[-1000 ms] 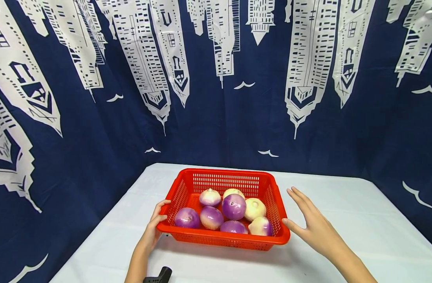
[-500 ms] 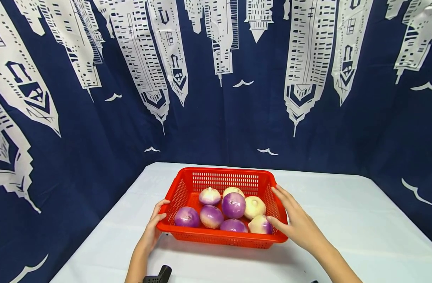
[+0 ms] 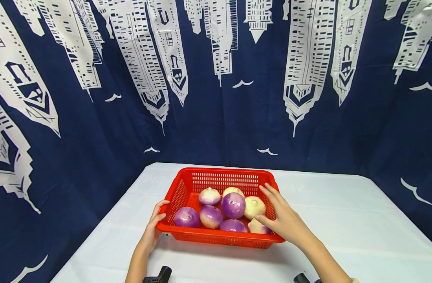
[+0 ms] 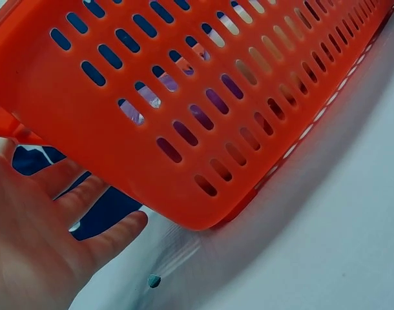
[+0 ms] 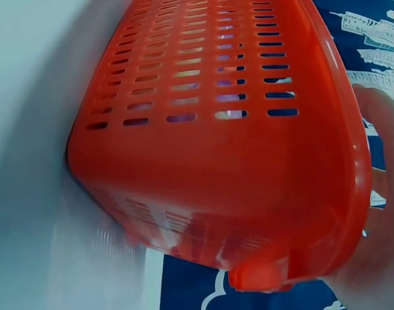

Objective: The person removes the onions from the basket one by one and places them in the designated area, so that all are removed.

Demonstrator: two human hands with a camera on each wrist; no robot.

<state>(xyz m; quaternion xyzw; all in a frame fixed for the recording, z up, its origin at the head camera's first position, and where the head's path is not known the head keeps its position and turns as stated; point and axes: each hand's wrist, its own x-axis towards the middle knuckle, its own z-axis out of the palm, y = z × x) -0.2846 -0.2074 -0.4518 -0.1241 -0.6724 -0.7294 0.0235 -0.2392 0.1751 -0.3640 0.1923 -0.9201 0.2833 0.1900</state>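
Note:
A red slotted plastic basket [image 3: 223, 235] sits on the table with several purple-and-white onions [image 3: 233, 205] in it, one lying on top of others. My left hand [image 3: 151, 230] holds its left end by the rim, the thumb on top. In the left wrist view the fingers [image 4: 119, 236] reach along the outside of the basket's end wall. My right hand [image 3: 284, 218] hovers over the right end of the basket, fingers spread and holding nothing. Its thumb is close to the near right onion [image 3: 258, 226], partly covering it; whether they touch I cannot tell.
A white cloth covers the table [image 3: 343, 220]. Behind and to the left hangs a navy curtain [image 3: 223, 129] printed with white buildings and birds. Black wrist-worn pieces [image 3: 162, 274] show at the bottom edge.
My right hand has moved left, from beside the basket to above its right end. The left hand and the basket stay in place.

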